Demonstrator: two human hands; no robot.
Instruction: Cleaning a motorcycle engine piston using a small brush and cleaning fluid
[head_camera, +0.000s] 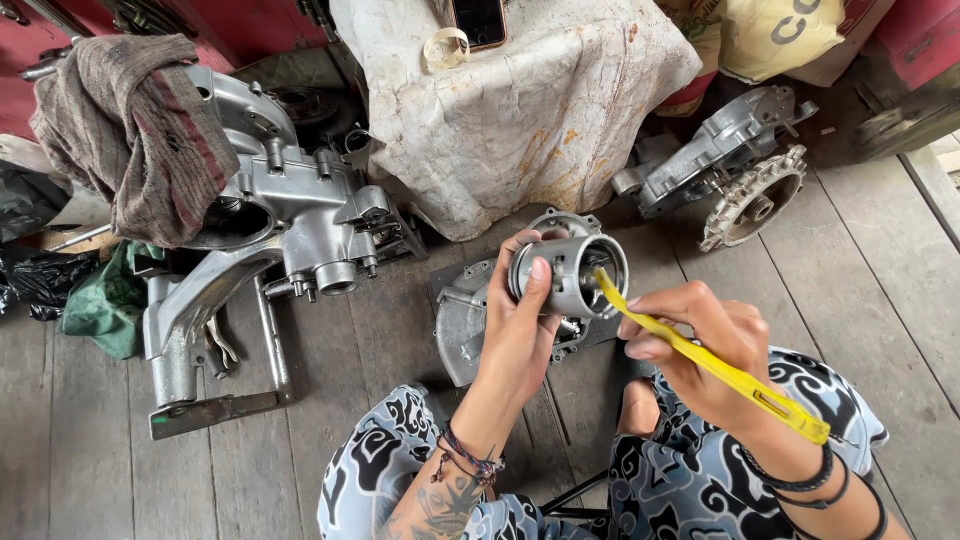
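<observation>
My left hand (520, 320) grips a silver metal piston (572, 275), its open hollow end turned toward my right side. My right hand (700, 345) holds a long yellow flat tool (720, 370) like a pen, with its tip resting at the rim of the piston's opening. Both hands hover above my lap, over a grey engine cover (460, 325) that lies on the wooden floor.
A large silver engine casing (290, 230) lies at left with a striped rag (140, 130) draped over it. A stained white cloth (520, 100) with a phone (480, 20) on top covers something at the back. Another casing with a finned part (750, 190) sits at right.
</observation>
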